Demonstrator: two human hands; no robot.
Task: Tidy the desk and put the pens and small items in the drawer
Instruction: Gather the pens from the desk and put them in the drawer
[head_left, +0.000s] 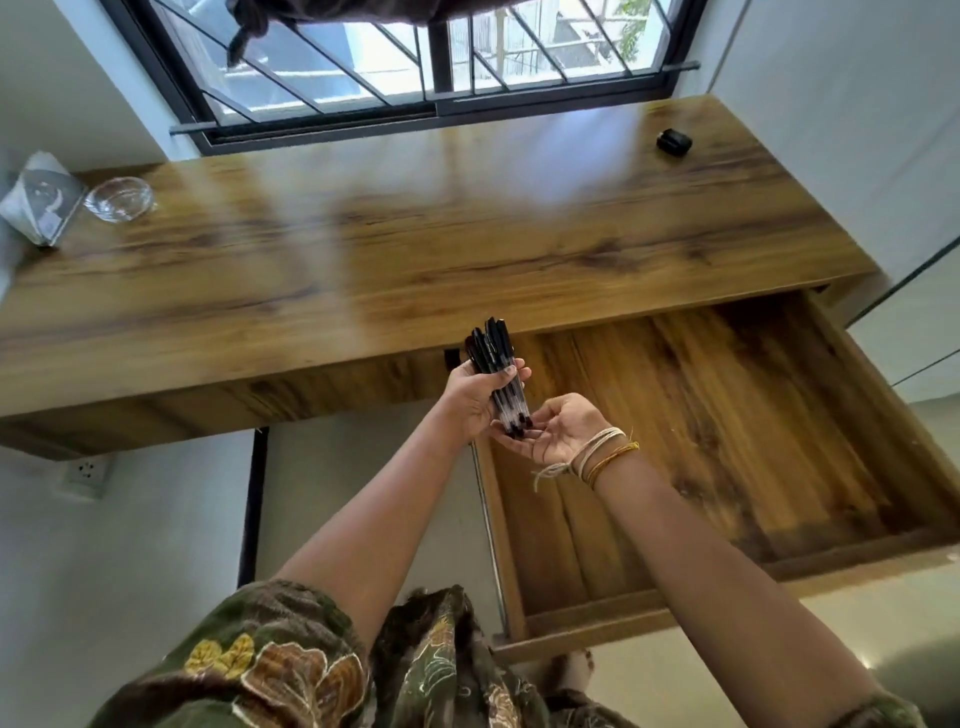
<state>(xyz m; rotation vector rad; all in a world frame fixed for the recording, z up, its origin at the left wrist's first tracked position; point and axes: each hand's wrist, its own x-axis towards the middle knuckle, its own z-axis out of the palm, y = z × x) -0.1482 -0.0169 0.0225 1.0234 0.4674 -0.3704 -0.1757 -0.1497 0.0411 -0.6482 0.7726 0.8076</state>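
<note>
Open drawer (727, 441) beside both hands

No writing can be read anywhere here. The pens (497, 371) show black caps and clear barrels, but any print on them is too small to tell. The grey packet (39, 200) at the far left of the desk (415, 228) carries a pale pattern, no letters I can make out. The small black case (674, 141) near the window is plain. The wall socket (85, 470) under the desk shows only its holes. The open drawer (727, 441) bears wood grain and nothing written.
</note>
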